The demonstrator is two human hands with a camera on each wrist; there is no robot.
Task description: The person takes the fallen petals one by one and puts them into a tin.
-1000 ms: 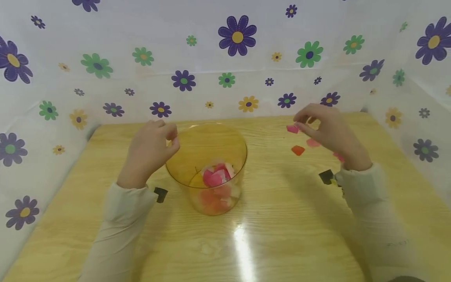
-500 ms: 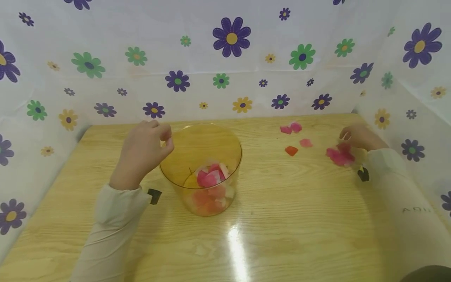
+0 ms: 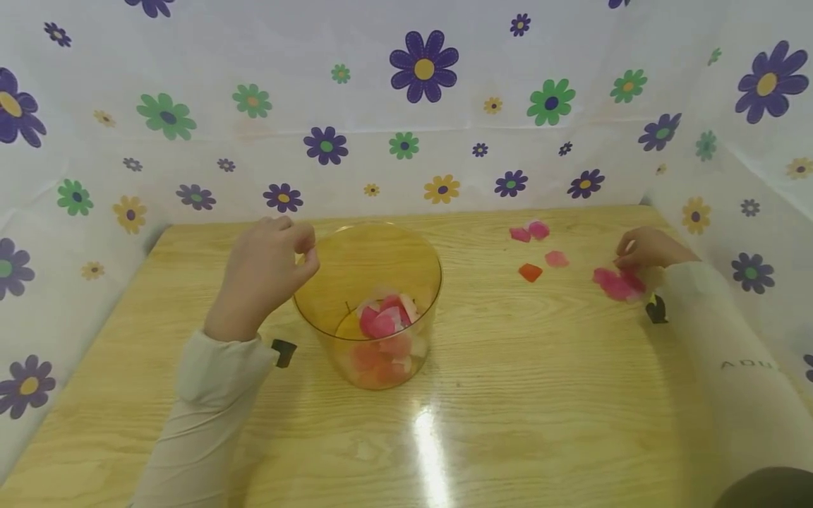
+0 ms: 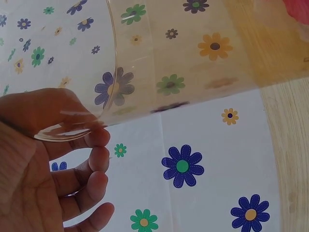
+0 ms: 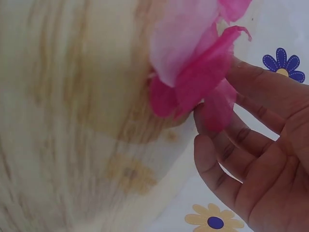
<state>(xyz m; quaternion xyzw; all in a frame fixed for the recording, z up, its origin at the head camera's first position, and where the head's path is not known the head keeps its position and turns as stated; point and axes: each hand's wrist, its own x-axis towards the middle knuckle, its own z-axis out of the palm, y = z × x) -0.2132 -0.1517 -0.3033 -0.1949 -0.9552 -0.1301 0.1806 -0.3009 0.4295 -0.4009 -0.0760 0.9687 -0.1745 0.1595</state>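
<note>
My left hand [image 3: 260,279] pinches the left rim of a clear amber tub [image 3: 368,271]. In the left wrist view the rim [image 4: 65,135] passes between thumb and fingers. Pink, white and reddish petals [image 3: 383,321] lie in the tub. Over at the far right, my right hand [image 3: 654,248] is at a small pile of deep pink petals [image 3: 616,283] on the table. Close up in the right wrist view, the thumb and fingertips hold pink petals [image 5: 205,79]; how many are gripped is hard to tell.
Several loose petals lie between tub and right hand, among them a red one [image 3: 530,271], a light pink one [image 3: 557,259] and a pink one [image 3: 538,229]. The wooden table [image 3: 508,395] ends at a flower-printed cloth [image 3: 362,99] behind and at the sides.
From above the loose petals my right hand has moved right to the deep pink pile, leaving a petal at the back. My left hand stays on the tub's rim.
</note>
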